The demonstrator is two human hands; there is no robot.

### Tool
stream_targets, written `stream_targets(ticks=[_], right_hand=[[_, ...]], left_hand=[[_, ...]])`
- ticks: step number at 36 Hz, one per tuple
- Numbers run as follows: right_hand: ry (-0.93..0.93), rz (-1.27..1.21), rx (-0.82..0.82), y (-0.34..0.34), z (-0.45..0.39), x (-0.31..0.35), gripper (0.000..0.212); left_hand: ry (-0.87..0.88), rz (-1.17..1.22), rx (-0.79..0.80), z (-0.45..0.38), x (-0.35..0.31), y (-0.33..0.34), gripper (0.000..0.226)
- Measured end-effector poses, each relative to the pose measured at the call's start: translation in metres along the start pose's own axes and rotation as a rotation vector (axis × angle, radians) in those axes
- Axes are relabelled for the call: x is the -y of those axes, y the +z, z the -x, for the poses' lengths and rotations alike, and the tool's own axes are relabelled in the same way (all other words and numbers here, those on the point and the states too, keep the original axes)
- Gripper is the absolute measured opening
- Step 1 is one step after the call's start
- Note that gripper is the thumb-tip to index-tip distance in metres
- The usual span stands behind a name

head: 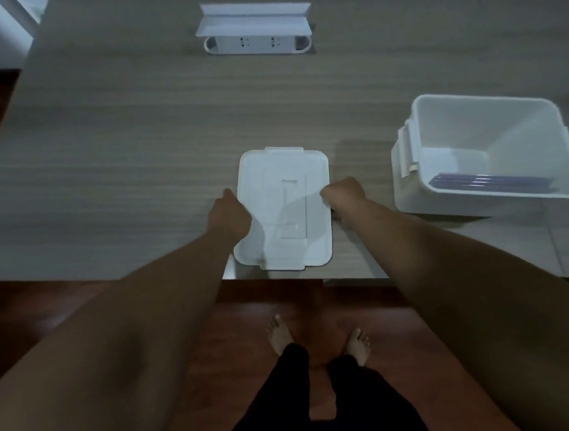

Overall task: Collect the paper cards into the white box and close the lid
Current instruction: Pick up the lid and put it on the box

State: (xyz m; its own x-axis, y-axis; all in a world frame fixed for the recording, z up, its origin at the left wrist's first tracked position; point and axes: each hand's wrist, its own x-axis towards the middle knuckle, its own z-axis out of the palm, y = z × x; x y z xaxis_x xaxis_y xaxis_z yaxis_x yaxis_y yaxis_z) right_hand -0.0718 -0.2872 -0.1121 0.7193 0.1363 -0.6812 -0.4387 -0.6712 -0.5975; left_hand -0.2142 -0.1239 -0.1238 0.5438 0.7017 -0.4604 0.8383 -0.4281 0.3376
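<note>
Feet [318, 343] stand bare on the dark red floor [237, 322] at the bottom of the view, below black trousers, close to the near edge of the table [116, 154]. Both forearms reach forward and down from the lower corners, bare, nearly straight, and converge on the lid [284, 208], which lies flat on the table right at its near edge. The left hand [230, 216] sits at the lid's left long side, knuckles up, fingers curled down over the rim and hidden from above; it touches the lid, and appears to grip the edge, though the fingertips do not show. The right hand [344, 193] meets the lid's right long side in the same way, wrist bent inward, fingers folded around or under the rim, so that the lid lies pinched between the two hands. How tightly either hand holds cannot be told. The lid is white, rectangular with rounded corners, a latch tab at its far short end and another at its near end, and a shallow recessed handle along its middle. To the right, well apart from the lid, the box [483, 149] stands open on the table, white and deep, with a clip hanging on its left wall. Inside, against its near wall, the cards [486, 180] lie in a bluish-purple stack on the bottom. Farthest away, near the table's back, a white socket strip [257, 42] lies under a raised white cover [254, 18].
</note>
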Motion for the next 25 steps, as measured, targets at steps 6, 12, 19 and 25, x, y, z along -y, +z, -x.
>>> stream_targets(ticks=[6,12,19,25], right_hand=[[0.115,-0.143,-0.017,0.000,0.000,0.006,0.032],[0.029,-0.217,-0.051,-0.019,0.016,0.044,0.014],[-0.113,-0.373,-0.130,-0.074,0.037,0.093,0.016],[-0.172,-0.574,-0.192,-0.149,0.047,0.119,0.015]], left_hand=[[0.087,0.078,-0.033,-0.017,0.004,-0.013,0.026],[0.177,0.101,-0.147,-0.035,-0.022,-0.062,0.030],[0.482,0.078,-0.225,-0.022,-0.081,-0.119,0.026],[0.709,0.020,-0.221,-0.002,-0.129,-0.139,0.048]])
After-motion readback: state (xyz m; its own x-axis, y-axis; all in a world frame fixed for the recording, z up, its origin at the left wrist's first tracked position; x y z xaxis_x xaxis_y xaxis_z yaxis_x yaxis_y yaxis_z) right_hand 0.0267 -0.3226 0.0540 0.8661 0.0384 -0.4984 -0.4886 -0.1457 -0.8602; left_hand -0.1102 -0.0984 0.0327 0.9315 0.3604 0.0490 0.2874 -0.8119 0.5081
